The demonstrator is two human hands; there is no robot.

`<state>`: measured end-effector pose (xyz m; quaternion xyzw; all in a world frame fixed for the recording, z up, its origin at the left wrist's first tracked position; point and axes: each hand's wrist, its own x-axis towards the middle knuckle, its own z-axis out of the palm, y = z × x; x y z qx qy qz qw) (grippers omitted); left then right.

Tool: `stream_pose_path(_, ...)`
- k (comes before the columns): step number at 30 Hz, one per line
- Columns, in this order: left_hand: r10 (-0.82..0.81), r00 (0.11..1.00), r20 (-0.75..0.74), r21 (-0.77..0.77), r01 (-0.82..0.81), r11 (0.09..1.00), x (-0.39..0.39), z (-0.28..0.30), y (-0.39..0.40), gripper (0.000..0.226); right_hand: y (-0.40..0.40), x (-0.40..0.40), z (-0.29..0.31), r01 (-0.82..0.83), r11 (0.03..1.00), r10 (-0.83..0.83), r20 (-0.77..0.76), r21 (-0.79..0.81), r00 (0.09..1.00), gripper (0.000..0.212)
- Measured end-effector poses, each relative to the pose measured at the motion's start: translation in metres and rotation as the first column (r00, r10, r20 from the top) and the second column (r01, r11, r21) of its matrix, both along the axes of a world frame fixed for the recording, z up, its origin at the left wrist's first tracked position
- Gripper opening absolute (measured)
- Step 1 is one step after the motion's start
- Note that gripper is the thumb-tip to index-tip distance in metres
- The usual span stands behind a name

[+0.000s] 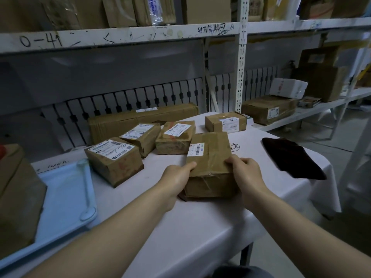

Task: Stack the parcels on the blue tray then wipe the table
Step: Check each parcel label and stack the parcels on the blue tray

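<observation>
Both hands clamped on one parcel (208,163) near the middle of the counter (190,223): left hand (176,179) gripping its left side with the thumb up on the top face, right hand (246,173) curled over its right near corner. Brown cardboard box, criss-crossed with glossy clear tape, dented at the near end, a white barcode label on its top left. Long axis running from the near edge toward the far edge, near end slightly raised or crumpled; cannot tell whether fully resting on the surface.

Smooth white cloth over the counter, hanging at the right corner. At the left edge, a pale blue tray (66,193), flat plastic with a raised rounded rim, already bearing a big brown box (18,197) on its left part.

Further in, left of the held parcel, a labelled box (114,160) with handwriting on its sticker, turned diagonally. Behind it two more taped boxes side by side (140,138) (175,139), long axes pointing roughly to the far edge. At the right edge, a dark cloth (291,157), soft and flat, one corner drooping over the side.

Toward the far edge, a small squat box (225,121) set apart, and a long box (140,119) lying crosswise along the back. Beyond, white metal shelving (242,63) stacked with cartons.
</observation>
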<state>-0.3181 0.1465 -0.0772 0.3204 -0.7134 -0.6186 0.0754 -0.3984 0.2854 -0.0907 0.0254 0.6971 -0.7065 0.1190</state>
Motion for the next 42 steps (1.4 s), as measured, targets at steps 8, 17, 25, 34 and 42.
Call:
stream_pose_path(8, 0.039, 0.992, -0.118, 0.278, -0.005, 0.961, 0.026, 0.001, -0.016, 0.034, -0.007, 0.022, 0.002, -0.043, 0.985, 0.05, 0.035, -0.168, 0.998, 0.061)
stream_pose_path(17, 0.001, 0.974, -0.228, 0.268, 0.062, 0.961, 0.075, 0.025, -0.036, 0.041, -0.015, 0.044, 0.011, -0.308, 0.895, 0.315, -0.032, -0.323, 0.949, 0.04)
stream_pose_path(25, -0.016, 0.963, -0.27, 0.173, 0.065, 0.983, 0.12, 0.046, -0.063, 0.039, -0.044, 0.061, 0.032, -0.541, 0.803, 0.505, -0.196, -0.252, 0.841, 0.025)
stream_pose_path(34, 0.126, 0.935, -0.332, 0.046, -0.118, 0.992, 0.151, 0.053, -0.088, 0.04, -0.085, 0.069, 0.051, -0.671, 0.726, 0.614, -0.298, -0.15, 0.731, 0.057)
stream_pose_path(42, 0.037, 0.9, -0.433, -0.184, -0.128, 0.974, 0.158, 0.07, -0.093, 0.047, -0.087, 0.063, 0.042, -0.723, 0.69, 0.636, -0.445, -0.04, 0.631, 0.066)
